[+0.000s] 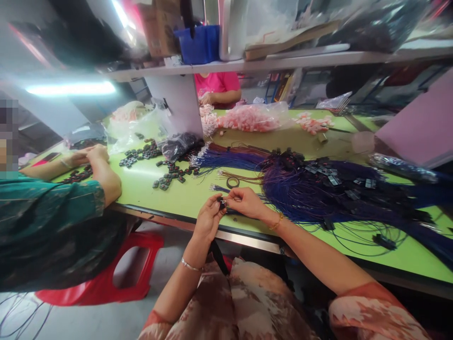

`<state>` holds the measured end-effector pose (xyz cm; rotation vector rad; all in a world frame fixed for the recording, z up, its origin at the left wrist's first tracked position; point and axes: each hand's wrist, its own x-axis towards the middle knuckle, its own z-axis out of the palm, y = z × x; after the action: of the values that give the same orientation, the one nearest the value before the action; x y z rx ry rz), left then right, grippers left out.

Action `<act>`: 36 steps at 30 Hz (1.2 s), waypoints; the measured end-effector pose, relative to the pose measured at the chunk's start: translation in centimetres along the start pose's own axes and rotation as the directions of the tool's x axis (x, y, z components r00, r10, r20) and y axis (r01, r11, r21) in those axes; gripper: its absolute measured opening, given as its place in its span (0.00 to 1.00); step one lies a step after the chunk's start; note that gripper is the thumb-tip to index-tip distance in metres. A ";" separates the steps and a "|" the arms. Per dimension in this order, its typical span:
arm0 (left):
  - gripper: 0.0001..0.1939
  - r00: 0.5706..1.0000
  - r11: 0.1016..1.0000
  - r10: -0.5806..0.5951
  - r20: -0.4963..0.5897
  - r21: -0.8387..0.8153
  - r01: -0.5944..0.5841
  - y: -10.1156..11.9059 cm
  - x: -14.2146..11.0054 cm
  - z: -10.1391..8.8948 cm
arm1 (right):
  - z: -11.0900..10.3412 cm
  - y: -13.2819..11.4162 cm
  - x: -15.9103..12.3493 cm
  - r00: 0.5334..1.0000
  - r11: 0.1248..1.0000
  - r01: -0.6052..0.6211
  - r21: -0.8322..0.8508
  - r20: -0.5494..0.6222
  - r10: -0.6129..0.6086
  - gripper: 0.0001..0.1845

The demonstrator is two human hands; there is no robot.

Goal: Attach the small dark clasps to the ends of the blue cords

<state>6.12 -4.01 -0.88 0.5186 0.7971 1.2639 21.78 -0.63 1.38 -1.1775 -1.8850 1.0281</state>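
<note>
My left hand (pixel 208 218) and my right hand (pixel 246 202) meet just above the near edge of the green table (pixel 141 186). Both pinch a small black connector (pixel 222 203) between their fingertips. A thin blue wire runs from it to the right, toward a big heap of blue and purple wires (pixel 318 193) with black connectors on them. Small black connector parts (pixel 170 175) lie scattered to the left of my hands.
A person in a green patterned sleeve (pixel 46 208) sits at my left on a red stool (pixel 120 274), hands among black parts. Another person in pink (pixel 217 87) works across the table. Bags of pink pieces (pixel 247 118), a dark bag (pixel 180 144) and a shelf (pixel 269 61) stand behind.
</note>
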 end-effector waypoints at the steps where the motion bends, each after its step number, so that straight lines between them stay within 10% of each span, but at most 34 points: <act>1: 0.15 1.000 1.000 -0.002 0.001 0.000 0.002 0.0 0.0 0.0 | 0.1 0.1 -0.2 1.000 1.000 0.009 -0.020 -0.007 -0.009 0.09; 36: 0.18 0.997 0.996 0.056 -0.046 0.076 -0.052 -0.7 0.0 0.5 | -0.2 -0.4 -0.6 0.987 0.939 0.157 -0.305 0.075 -0.141 0.08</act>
<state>6.93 -4.17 -1.09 0.5750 0.8785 1.3040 21.97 -1.22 1.77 -1.1658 -2.1983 0.7027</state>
